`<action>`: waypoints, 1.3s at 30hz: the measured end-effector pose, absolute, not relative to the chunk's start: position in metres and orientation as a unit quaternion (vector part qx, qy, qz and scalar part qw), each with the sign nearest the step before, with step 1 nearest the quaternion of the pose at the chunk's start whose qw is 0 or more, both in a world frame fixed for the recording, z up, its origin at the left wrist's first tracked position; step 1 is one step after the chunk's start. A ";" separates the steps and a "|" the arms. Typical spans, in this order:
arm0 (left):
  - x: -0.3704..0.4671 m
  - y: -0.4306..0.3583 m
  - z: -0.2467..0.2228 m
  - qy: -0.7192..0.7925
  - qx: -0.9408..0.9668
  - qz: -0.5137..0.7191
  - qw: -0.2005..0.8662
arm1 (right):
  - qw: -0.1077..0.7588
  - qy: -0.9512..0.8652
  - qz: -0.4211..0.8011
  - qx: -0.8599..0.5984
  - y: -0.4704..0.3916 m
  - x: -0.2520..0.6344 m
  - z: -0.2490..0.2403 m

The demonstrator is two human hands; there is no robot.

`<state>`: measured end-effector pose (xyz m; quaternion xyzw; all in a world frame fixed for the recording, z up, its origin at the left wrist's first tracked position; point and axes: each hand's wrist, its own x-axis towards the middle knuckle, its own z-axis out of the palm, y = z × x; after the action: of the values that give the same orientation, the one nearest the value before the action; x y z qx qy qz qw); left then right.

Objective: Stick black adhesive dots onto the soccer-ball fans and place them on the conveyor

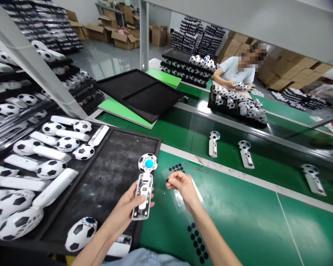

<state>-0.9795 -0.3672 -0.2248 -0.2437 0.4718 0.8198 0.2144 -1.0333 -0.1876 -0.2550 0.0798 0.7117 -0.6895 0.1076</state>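
Note:
My left hand (127, 207) is closed around a soccer-ball handheld fan (145, 180), its thumb pressed on the body. The fan's ball-shaped head has a blue centre and points away from me; its clear handle shows parts inside. To the right, my right hand (184, 186) pinches a small black round sticker (168, 180) between thumb and fingertips, apart from the fan. Beneath that hand lies a clear sheet with black round stickers (197, 242) in rows on the green table. Another soccer-ball fan (81, 233) lies partly hidden behind my left forearm.
A black tray (119, 147) at left carries several soccer-ball fans (52, 168). More fans (245, 155) lie along the green conveyor belt (183, 129). Black trays (141, 92) rest at the back on green boards. Across the line sits a co-worker (235, 72) handling a fan.

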 end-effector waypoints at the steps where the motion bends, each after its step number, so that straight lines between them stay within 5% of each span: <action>1: -0.979 -0.366 -0.224 0.480 -0.237 0.815 0.223 | 0.110 0.702 -0.700 0.071 -0.192 -1.027 -0.245; 17: -0.978 -0.358 -0.213 0.685 -0.083 0.708 0.149 | 0.044 0.796 -0.604 -0.023 -0.233 -0.986 -0.203; 32: -0.982 -0.364 -0.230 0.724 -0.017 0.669 0.168 | 0.026 0.808 -0.588 -0.009 -0.238 -0.982 -0.212; 39: -0.979 -0.362 -0.228 0.695 -0.029 0.702 0.150 | -0.068 0.820 -0.566 -0.049 -0.237 -0.969 -0.213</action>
<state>-0.9786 -0.3615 -0.2283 -0.0287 0.6953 0.7022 0.1504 -0.9688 -0.2370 -0.2130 -0.0495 0.8201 -0.5660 -0.0681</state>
